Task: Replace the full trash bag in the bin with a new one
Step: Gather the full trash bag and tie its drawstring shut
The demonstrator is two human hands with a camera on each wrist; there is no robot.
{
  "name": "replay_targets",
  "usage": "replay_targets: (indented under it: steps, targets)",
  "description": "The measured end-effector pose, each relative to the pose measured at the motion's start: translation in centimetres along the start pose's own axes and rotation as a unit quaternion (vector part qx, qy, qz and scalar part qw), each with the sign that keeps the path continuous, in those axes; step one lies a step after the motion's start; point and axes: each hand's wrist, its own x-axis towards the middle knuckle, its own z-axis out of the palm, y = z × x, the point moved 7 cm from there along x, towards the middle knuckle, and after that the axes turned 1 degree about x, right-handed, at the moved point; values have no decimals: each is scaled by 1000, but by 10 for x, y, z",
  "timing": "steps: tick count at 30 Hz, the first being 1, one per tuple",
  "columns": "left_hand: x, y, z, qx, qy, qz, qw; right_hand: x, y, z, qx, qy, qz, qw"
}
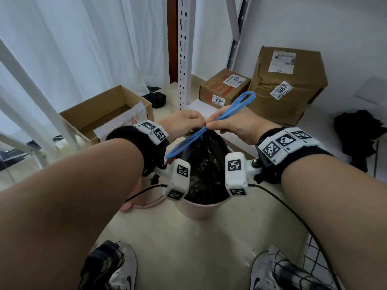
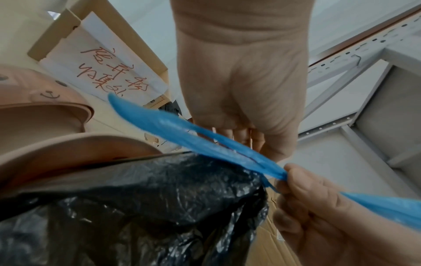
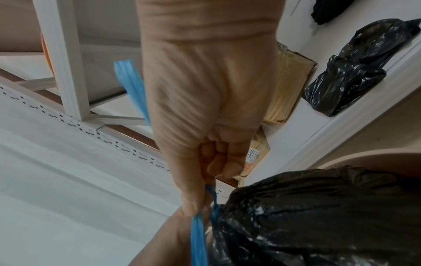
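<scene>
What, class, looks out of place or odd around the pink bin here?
The bin's pink lid lies on the floor beside the pink bin, not on it. Otherwise nothing seems spilled; both hands pinch the blue drawstring over the black bag.

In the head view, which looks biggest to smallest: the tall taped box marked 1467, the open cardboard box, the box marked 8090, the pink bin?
1. Open cardboard box and tall taped box: alike, so unranked.
2. Pink bin: mostly hidden, rank unsure.
3. Box marked 8090: smallest, though farther away.
</scene>
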Motion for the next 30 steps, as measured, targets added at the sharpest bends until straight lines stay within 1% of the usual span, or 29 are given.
replay_targets:
  steps: [3,4,6,9,11,13,14,15,16,19,21,23,24,27,29,30]
  targets:
    - [-3,-2,-2,-35,1,-18,999,3,-4,5,-28,-12,-6,1000]
    - [-3,-3,-2,-47,-1,-21,999,4,-5,6,-36,-4,-10,999]
    - [-3,-5,-4,-62,-6,-23,998,8,-7,5,-60,32,-28,997]
    - [-3,-4,-4,-58,-12,-20,998,16,-9,5,-119,65,-57,989]
    - [-4,-3,-6,-49,-9,-16,999,20,-9,7,-195,87,-60,975]
    - [-4,-1,-8,-35,-2,-5,999,21,-12,10,-290,120,-73,947]
    - [-4,0,-9,-34,1,1,999,20,-12,13,-323,135,-82,933]
    - [-5,0,-9,-36,3,3,999,19,-11,14,-333,149,-91,927]
    - [-5,0,-8,-48,10,8,999,16,-10,15,-319,161,-101,929]
    - [-4,-3,-8,-94,20,6,995,8,-5,15,-219,184,-138,948]
    - [-1,-5,-6,-87,-13,3,996,4,-2,13,-174,197,-140,955]
    - [-2,-2,-4,-51,-33,13,998,2,-2,10,-144,195,-130,961]
    - [-1,-1,-5,-32,-26,21,999,4,-2,9,-136,190,-125,964]
    - [1,5,-14,37,25,52,998,9,-1,4,-122,167,-109,972]
    - [-1,13,-16,120,40,80,989,12,2,3,-104,150,-93,979]
    - [-2,19,-17,179,45,98,978,13,3,3,-87,140,-83,983]
